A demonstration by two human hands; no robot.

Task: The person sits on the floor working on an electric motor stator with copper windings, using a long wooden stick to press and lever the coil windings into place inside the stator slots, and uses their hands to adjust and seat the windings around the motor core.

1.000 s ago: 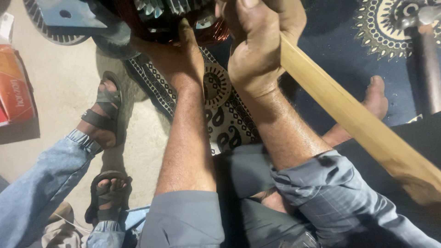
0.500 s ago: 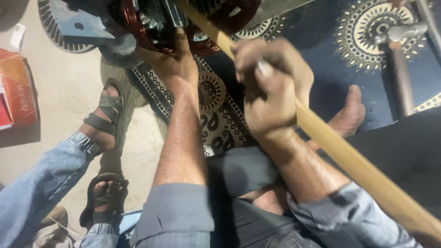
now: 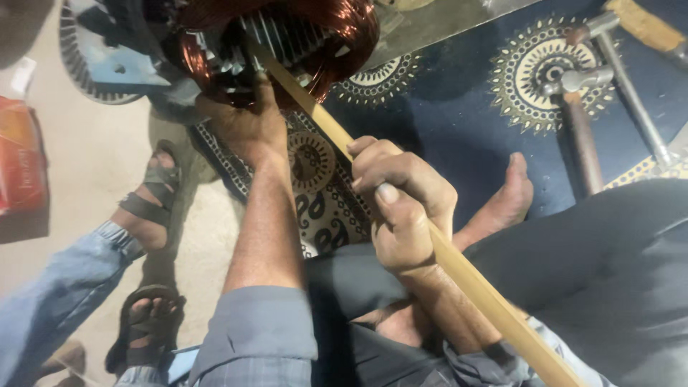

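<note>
Navy cloth with gold and white medallion prints, a patterned mat [image 3: 459, 122], covers the floor ahead of me, and it gives way on the left to a bare pale floor [image 3: 93, 172]. At the top of the view sits a motor stator [image 3: 287, 43], its copper windings [image 3: 344, 29] glowing red-brown around a ribbed metal core. I see my left hand [image 3: 247, 122] pressed against the underside of the stator, fingers curled up onto the windings and mostly hidden there, so I cannot tell how they are spread. My right hand [image 3: 401, 208] is wrapped tight around a long wooden stick [image 3: 473, 287], fingers bunched together over it and the thumb laid on top; the stick runs diagonally from the lower right up into the core of the stator. My bare foot [image 3: 509, 201] rests on the mat just beyond the right hand. Two hammers [image 3: 588, 136] lie on the mat at the upper right, well apart from my hands. On the left, another person's sandalled feet [image 3: 147, 208] and jeans leg [image 3: 50, 308] stand close beside my left forearm, and a red carton [image 3: 21, 161] lies at the left edge.
</note>
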